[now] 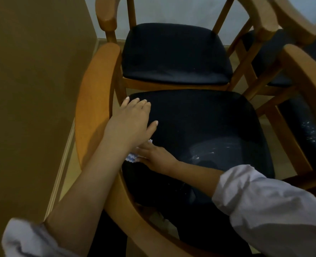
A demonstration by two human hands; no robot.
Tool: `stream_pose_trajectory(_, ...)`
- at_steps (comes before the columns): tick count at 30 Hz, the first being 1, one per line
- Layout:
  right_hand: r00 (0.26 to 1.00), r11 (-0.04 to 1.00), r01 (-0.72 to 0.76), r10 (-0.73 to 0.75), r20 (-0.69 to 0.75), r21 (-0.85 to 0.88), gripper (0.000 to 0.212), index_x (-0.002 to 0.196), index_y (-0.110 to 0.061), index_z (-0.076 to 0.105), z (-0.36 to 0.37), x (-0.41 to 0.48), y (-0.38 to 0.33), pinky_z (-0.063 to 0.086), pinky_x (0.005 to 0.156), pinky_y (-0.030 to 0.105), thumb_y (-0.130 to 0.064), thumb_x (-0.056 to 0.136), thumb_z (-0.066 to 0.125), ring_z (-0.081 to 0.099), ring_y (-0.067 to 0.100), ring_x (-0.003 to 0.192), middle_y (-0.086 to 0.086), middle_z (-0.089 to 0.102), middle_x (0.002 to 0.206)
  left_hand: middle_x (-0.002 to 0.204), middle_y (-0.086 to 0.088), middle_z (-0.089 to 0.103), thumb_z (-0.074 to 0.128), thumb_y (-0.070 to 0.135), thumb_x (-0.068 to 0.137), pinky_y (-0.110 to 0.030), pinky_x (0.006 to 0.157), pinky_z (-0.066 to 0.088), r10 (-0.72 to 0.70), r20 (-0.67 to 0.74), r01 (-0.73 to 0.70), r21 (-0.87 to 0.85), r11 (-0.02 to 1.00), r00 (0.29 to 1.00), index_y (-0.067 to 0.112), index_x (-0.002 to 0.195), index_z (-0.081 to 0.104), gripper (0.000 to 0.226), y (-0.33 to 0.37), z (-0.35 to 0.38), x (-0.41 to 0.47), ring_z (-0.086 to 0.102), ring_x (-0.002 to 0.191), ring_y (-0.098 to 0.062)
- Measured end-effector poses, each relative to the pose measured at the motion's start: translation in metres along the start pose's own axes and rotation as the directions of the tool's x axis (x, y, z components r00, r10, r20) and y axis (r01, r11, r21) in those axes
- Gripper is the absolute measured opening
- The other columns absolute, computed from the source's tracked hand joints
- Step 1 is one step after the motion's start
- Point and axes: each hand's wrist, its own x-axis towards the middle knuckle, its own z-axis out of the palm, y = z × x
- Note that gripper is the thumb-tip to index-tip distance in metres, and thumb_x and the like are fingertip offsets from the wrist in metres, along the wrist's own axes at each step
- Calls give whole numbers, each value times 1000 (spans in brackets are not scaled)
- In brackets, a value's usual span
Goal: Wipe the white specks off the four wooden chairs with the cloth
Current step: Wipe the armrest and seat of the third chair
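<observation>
Head: hands (133, 121) (153, 156) flat on seat (209, 117)

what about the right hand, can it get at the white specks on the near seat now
Probably yes. The right hand presses the cloth on that same seat, and the specks lie uncovered just to its right, nothing between. The left hand rests clear of that path.

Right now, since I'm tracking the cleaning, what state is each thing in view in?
near seat: white specks toward its right side
far seat: almost free of specks
right seat: speckled white
cloth: pressed on the near seat, mostly hidden
left hand: flat on the near seat
right hand: flat on the cloth
</observation>
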Motion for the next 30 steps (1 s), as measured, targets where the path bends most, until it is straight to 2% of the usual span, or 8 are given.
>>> stream_pose_trajectory(3, 995, 997, 79, -78, 61, -10, 49, 144, -18, 42, 10, -30, -5, 36, 109, 38, -20, 97, 55, 26, 20, 143, 6, 37, 152, 152, -6, 30, 38, 43, 97, -37, 118, 10, -5, -2, 5, 2, 1000, 1000, 10, 146, 27, 60, 0, -1, -1, 22, 142, -19)
stream_pose_trajectory(5, 984, 990, 138, -135, 113, -24, 50, 145, -19, 40, 16, -50, -8, 29, 114, 39, -18, 98, 54, 21, 22, 145, 5, 35, 153, 152, -6, 30, 38, 43, 97, -37, 118, 11, -11, 2, 11, 8, 1000, 1000, 10, 146, 27, 60, 0, -1, -1, 22, 142, -19)
stream_pose_trajectory(12, 925, 947, 321, -308, 224, -24, 46, 143, -15, 44, 19, -91, -2, 25, 117, 43, -20, 98, 53, 17, 24, 147, 5, 37, 152, 152, -6, 31, 37, 45, 97, -38, 118, 13, -19, 23, 18, 41, 999, 1000, 11, 147, 26, 61, 1, -2, -1, 23, 142, -19)
stream_pose_trajectory(17, 859, 881, 471, -444, 255, -54, 44, 136, -8, 53, 7, -103, 18, 24, 117, 42, -10, 93, 61, 27, 32, 142, 13, 45, 145, 151, -6, 32, 37, 45, 97, -38, 118, 14, -8, 23, 6, 57, 998, 1000, 11, 146, 28, 61, 1, -1, -1, 24, 141, -20)
stream_pose_trajectory(21, 909, 924, 376, -354, 221, -67, 42, 135, -6, 53, -14, -110, 29, 28, 116, 41, -6, 94, 58, 31, 31, 141, 15, 46, 144, 150, -6, 34, 39, 45, 96, -39, 117, 16, -2, 34, 0, 65, 998, 999, 11, 145, 30, 61, 3, -2, -2, 27, 140, -20)
stream_pose_trajectory(24, 958, 952, 261, -234, 168, -163, 42, 138, -9, 50, -39, -119, 43, 28, 116, 35, -10, 97, 52, 31, 28, 142, 14, 43, 147, 150, -7, 34, 37, 46, 96, -39, 117, 16, -4, 41, 1, 71, 997, 999, 10, 145, 29, 61, 3, -2, -1, 26, 140, -20)
stream_pose_trajectory(27, 992, 953, 65, -28, 126, -297, 42, 144, -20, 44, -63, -129, 64, 25, 113, 26, -24, 102, 37, 24, 21, 144, 5, 36, 153, 151, -7, 33, 37, 46, 96, -39, 118, 15, 3, 35, -5, 50, 999, 999, 10, 146, 27, 62, 2, -1, -3, 25, 141, -20)
stream_pose_trajectory(30, 984, 937, -139, 168, 65, -321, 55, 146, -21, 40, -79, -136, 76, 24, 114, 28, -47, 101, 21, 20, 17, 144, 1, 33, 154, 152, -6, 31, 36, 46, 97, -38, 118, 14, 18, 32, -19, 25, 999, 999, 10, 146, 26, 62, 1, -1, -4, 23, 142, -20)
